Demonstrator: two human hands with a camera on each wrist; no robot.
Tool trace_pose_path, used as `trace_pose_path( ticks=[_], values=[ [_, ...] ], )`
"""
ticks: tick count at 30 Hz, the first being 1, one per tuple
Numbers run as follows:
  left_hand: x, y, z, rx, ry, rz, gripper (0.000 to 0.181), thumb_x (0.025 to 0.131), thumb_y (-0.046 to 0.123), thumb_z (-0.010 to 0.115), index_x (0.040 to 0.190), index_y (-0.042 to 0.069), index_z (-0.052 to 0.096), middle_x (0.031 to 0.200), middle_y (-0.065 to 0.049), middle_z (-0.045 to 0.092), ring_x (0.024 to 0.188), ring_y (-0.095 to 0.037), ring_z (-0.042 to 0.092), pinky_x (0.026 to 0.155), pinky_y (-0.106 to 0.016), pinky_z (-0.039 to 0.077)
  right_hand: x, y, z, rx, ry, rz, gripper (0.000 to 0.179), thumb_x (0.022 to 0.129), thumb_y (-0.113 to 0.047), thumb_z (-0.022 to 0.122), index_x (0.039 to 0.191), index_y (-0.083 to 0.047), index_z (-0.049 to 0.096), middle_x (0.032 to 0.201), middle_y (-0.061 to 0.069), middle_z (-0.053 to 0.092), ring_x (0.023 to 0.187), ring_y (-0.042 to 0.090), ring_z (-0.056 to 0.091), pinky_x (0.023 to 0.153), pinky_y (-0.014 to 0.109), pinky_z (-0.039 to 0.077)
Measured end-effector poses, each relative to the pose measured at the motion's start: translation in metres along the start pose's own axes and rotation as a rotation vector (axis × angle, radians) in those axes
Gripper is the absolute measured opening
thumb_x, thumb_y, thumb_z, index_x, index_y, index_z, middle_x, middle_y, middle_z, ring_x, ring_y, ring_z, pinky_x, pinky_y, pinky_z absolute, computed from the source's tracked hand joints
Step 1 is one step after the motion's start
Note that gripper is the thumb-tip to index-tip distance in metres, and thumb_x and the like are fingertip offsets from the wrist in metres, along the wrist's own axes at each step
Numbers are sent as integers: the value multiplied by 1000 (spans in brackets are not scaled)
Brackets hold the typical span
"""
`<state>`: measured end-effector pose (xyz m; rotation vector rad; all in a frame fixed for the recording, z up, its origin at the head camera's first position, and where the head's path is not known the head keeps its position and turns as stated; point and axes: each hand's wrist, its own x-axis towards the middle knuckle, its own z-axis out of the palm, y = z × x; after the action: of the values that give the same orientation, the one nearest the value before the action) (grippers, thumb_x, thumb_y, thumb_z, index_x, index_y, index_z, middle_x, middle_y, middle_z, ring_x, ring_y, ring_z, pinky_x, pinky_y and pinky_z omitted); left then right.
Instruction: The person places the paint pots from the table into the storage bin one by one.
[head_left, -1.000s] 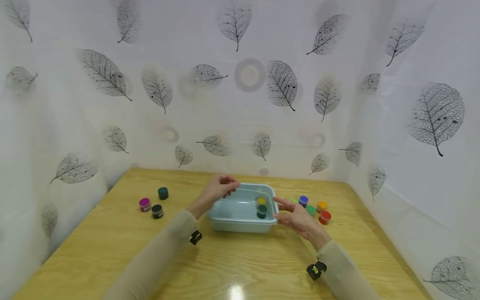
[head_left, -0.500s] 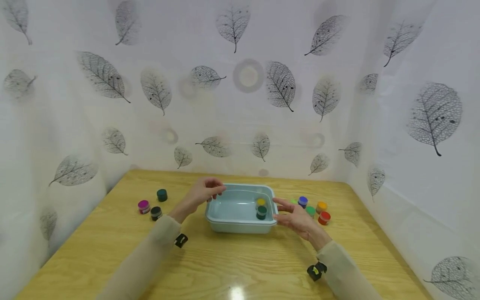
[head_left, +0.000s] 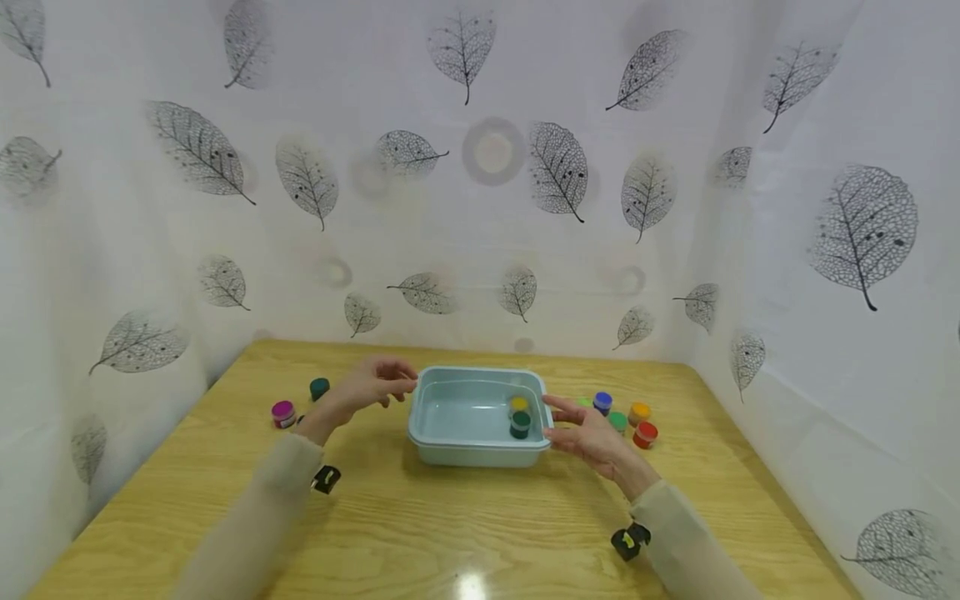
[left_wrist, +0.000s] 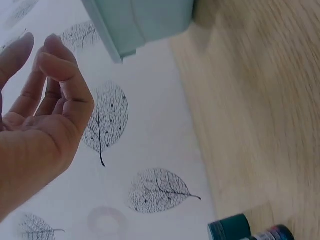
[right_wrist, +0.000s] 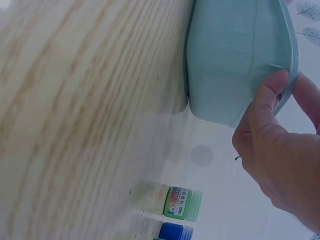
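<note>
A light blue plastic basin (head_left: 472, 457) stands on the table, with a yellow-lidded paint jar (head_left: 519, 405) and a dark green paint jar (head_left: 520, 426) inside at its right end. My right hand (head_left: 596, 437) holds the basin's right rim; in the right wrist view its fingers (right_wrist: 267, 97) pinch that edge. My left hand (head_left: 365, 387) is in the air just left of the basin, holding nothing, its fingers loosely bent. Left of it are a magenta paint jar (head_left: 283, 413) and a dark teal paint jar (head_left: 319, 388). A black jar there is mostly hidden by my wrist.
Right of the basin stand several paint jars: blue (head_left: 602, 403), orange (head_left: 639, 413), green (head_left: 617, 422), red (head_left: 645, 434) and a light green one partly hidden by my hand. A white leaf-print curtain (head_left: 480, 225) surrounds the wooden table (head_left: 420, 533) at the back and sides.
My left hand has moved left, from above the basin to outside its left rim, and now covers most of the black jar. The right hand has stayed on the rim.
</note>
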<state>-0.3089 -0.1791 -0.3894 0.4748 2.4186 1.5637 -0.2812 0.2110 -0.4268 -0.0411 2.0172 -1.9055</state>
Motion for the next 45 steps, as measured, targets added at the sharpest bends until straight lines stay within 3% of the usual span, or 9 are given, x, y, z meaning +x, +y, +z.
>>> trace_pose_path(
  ticks=[7, 21, 28, 34, 38, 45],
  values=[
    [-8, -12, -15, 17, -1, -8, 32, 95, 26, 65, 117, 3, 62, 102, -8, 70, 93, -27, 64, 74, -34, 54, 1, 2, -2, 11, -1, 1, 66, 90, -2, 69, 149, -11, 42, 149, 27, 31, 97, 19, 64, 86, 29, 59],
    [-31, -40, -46, 119, -26, -37, 36, 95, 25, 66, 123, 2, 63, 122, -22, 65, 98, -21, 64, 81, -42, 56, 0, 2, 0, 13, -6, 0, 66, 90, -2, 68, 149, -10, 41, 149, 27, 31, 101, 21, 63, 86, 28, 59],
    [-44, -49, -59, 174, -18, -24, 40, 93, 28, 68, 123, 1, 63, 118, -18, 67, 97, -22, 64, 77, -46, 56, 3, 5, -1, 10, -9, -12, 65, 90, -1, 68, 149, -11, 41, 150, 27, 30, 96, 18, 64, 84, 28, 59],
    [-53, -53, -69, 215, 2, -20, 39, 93, 29, 68, 122, 2, 64, 122, -20, 65, 100, -20, 63, 76, -39, 56, 4, 6, -1, 9, -17, -17, 66, 90, 0, 67, 150, -10, 41, 149, 27, 30, 91, 15, 63, 83, 27, 59],
    [-57, -56, -76, 237, 5, -52, 42, 94, 31, 67, 125, 3, 62, 125, -20, 64, 97, -25, 63, 69, -35, 55, 3, 6, -2, 16, -23, -22, 66, 90, 0, 67, 150, -10, 40, 149, 27, 30, 96, 18, 63, 83, 27, 59],
    [-62, -63, -87, 231, -29, -68, 45, 94, 23, 67, 128, -4, 59, 130, -25, 60, 106, -25, 64, 76, -38, 56, 3, 5, -3, 22, -26, -24, 66, 90, 0, 67, 150, -9, 40, 148, 27, 31, 97, 18, 63, 84, 27, 59]
  ],
)
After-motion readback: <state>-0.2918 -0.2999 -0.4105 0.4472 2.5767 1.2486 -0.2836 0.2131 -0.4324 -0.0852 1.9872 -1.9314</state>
